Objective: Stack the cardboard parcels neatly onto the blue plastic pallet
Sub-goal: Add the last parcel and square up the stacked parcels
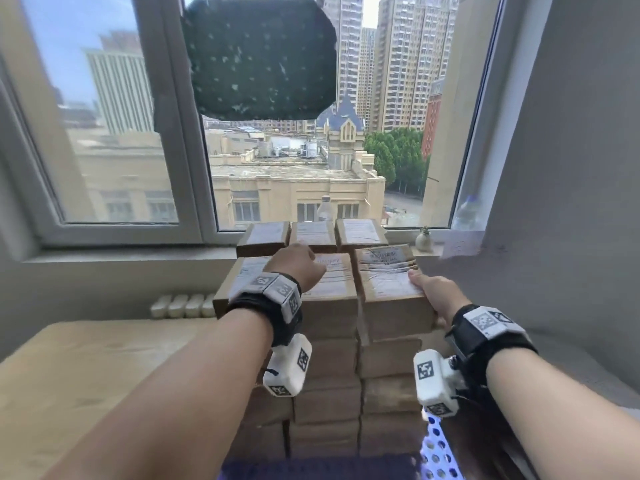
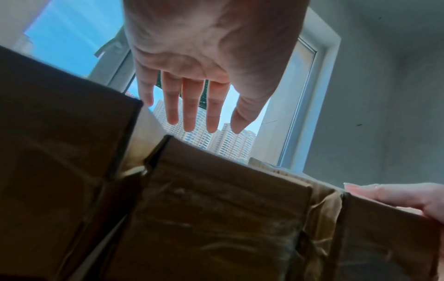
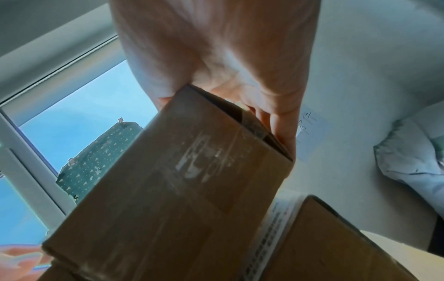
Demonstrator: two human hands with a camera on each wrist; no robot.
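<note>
A tall stack of brown cardboard parcels stands before the window on the blue perforated pallet, of which only a corner shows at the bottom. My right hand grips the near right corner of the top right parcel, thumb on top and fingers down its side; the right wrist view shows that grip on the parcel from below. That parcel sits slightly askew. My left hand is over the top middle parcel, and its fingers are straight and spread. Whether they touch it is unclear.
A wooden table lies to the left and a radiator below the sill. On the sill behind the stack are a clear bottle and a small vase. A grey wall closes the right side.
</note>
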